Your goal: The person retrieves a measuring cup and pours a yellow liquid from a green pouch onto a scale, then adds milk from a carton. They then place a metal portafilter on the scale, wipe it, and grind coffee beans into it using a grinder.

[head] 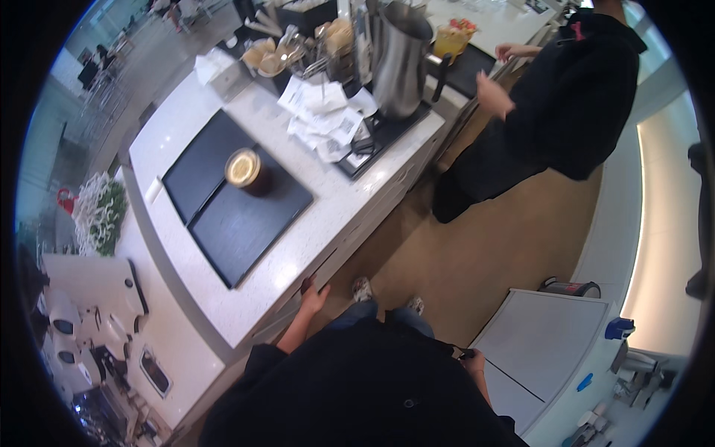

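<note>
My left hand [315, 299] is at the edge of the drawers under the white counter [290, 262], its fingers by a small dark thing; its grip is unclear. Low at my right side, my right hand [475, 362] is closed around a small black item [465, 353], perhaps part of a strap. On the counter lie dark mats [251, 223], and a clear cup of dark drink topped with a citrus slice [246, 169] stands on them. Crumpled printed papers [327, 117] are heaped beside a tall steel pitcher [399, 67].
A person in black [564, 106] stands at the counter's far right, hands near a cup of yellow drink [453, 40]. Containers of utensils [290, 50] crowd the back. A coffee machine [100, 413] is at lower left, a white worktop [542, 335] at lower right.
</note>
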`<action>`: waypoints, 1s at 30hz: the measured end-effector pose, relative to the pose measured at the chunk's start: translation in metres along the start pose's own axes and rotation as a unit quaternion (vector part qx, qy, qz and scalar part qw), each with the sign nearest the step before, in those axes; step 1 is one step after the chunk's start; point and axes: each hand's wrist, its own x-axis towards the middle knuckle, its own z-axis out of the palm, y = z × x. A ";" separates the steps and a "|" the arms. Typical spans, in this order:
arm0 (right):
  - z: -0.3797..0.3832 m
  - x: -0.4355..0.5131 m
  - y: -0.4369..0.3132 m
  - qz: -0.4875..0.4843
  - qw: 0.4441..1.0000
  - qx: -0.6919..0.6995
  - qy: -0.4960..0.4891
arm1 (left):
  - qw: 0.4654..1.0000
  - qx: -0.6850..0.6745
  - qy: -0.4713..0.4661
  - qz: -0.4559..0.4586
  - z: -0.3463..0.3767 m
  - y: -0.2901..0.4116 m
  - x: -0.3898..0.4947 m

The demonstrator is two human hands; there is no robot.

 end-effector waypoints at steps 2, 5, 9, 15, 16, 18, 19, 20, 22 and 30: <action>0.008 0.024 -0.002 -0.054 0.998 0.033 -0.009 | 1.000 0.001 -0.005 -0.019 -0.008 -0.014 0.000; 0.020 0.053 0.001 -0.188 0.981 -0.006 0.038 | 0.994 -0.024 -0.028 -0.104 -0.028 -0.011 0.000; 0.022 0.039 -0.039 -0.159 0.987 0.008 0.010 | 0.987 -0.005 -0.045 -0.157 -0.047 -0.021 -0.001; 0.031 0.006 -0.027 -0.108 0.993 -0.055 -0.002 | 0.960 -0.012 -0.078 -0.270 -0.048 -0.025 0.013; 0.034 0.001 -0.013 -0.109 0.993 -0.051 0.001 | 0.958 -0.009 -0.074 -0.277 -0.050 -0.028 0.016; 0.036 -0.006 0.017 -0.112 0.993 -0.046 0.002 | 0.956 -0.001 -0.069 -0.285 -0.053 -0.032 0.018; 0.034 -0.007 0.024 -0.115 0.992 -0.054 0.006 | 0.956 0.001 -0.064 -0.287 -0.056 -0.034 0.018; 0.029 -0.008 0.033 -0.117 0.991 -0.062 0.008 | 0.957 0.002 -0.060 -0.283 -0.055 -0.034 0.020; 0.021 -0.011 0.050 -0.133 0.989 -0.069 -0.004 | 0.959 0.004 -0.040 -0.281 -0.058 -0.042 0.011; 0.006 0.017 0.055 -0.098 0.991 0.089 -0.013 | 0.987 -0.096 0.038 -0.122 -0.027 -0.058 -0.059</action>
